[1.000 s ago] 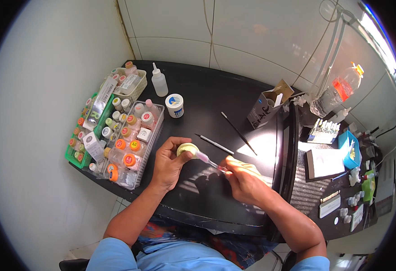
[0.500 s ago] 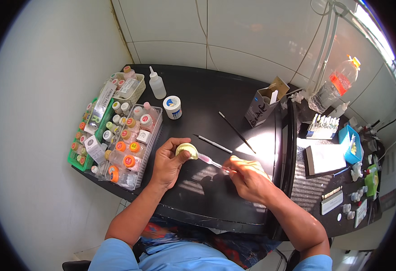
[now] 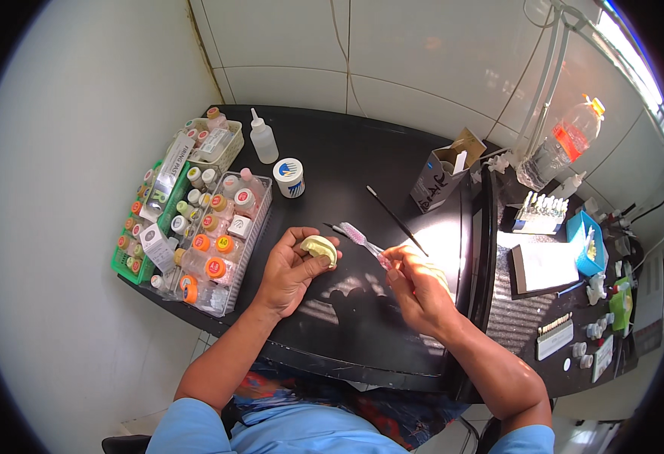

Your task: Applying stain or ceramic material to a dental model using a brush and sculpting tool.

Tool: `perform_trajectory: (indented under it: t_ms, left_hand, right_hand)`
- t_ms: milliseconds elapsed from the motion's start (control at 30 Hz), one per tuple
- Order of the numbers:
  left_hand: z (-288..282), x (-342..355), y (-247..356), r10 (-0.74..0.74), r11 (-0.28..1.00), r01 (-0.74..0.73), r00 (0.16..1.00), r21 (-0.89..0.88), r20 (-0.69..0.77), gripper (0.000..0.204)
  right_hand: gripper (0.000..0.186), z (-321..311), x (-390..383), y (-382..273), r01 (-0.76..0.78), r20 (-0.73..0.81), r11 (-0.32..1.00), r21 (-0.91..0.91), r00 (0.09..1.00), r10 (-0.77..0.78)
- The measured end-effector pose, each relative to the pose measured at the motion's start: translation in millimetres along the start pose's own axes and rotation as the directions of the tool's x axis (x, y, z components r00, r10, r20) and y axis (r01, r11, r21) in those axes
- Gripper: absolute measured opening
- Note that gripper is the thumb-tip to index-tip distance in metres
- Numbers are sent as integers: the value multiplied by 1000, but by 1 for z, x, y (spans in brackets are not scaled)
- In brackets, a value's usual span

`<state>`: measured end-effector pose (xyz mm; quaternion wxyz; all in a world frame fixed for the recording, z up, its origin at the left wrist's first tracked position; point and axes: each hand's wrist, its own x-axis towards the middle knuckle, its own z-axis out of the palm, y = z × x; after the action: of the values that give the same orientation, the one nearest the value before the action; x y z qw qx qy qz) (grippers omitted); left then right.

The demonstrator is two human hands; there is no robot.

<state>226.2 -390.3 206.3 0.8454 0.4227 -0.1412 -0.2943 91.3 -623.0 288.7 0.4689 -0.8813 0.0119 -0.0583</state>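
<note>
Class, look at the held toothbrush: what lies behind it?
Behind the toothbrush lie the black table and a slim pen-like tool. Its dark tip shows, but the toothbrush covers much of its body, so its full length cannot be seen.

Baskets (image 3: 250,246) are standing left, a box (image 3: 432,185) right.
On the surface (image 3: 362,144), a dropper bottle (image 3: 264,142) is standing behind a jar (image 3: 289,180), right of the baskets. A brush (image 3: 393,214) is lying between the jar and the box. Before these, the left grip (image 3: 290,274) is holding a cast (image 3: 320,247), the right grip (image 3: 421,291) a toothbrush (image 3: 354,233). Right of the box, a water bottle (image 3: 566,147) is standing.
</note>
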Motion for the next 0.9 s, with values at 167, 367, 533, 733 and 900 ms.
perform_trajectory:
  t_ms: [167, 367, 533, 733, 900]
  left_hand:
    - [3, 1, 1, -15, 1000, 15, 1000, 28, -14, 52]
    - [6, -1, 1, 36, 988, -41, 999, 152, 33, 72]
    - [13, -7, -6, 57, 939, -89, 993, 332, 105, 94]
    - [8, -7, -11, 30, 908, -144, 960, 393, 280, 99]
    - [12, -6, -1, 11, 924, -104, 969, 369, 246, 90]
  right_hand:
    - [17, 3, -1, 4, 212, -20, 976, -39, 977, -213]
    - [17, 8, 0, 11, 217, 56, 973, -82, 975, -213]
    - [22, 18, 2, 10, 246, 8, 961, -128, 969, -247]
    - [27, 19, 4, 13, 230, -83, 965, -126, 967, -241]
    - [28, 15, 1, 13, 225, -72, 968, -112, 970, -234]
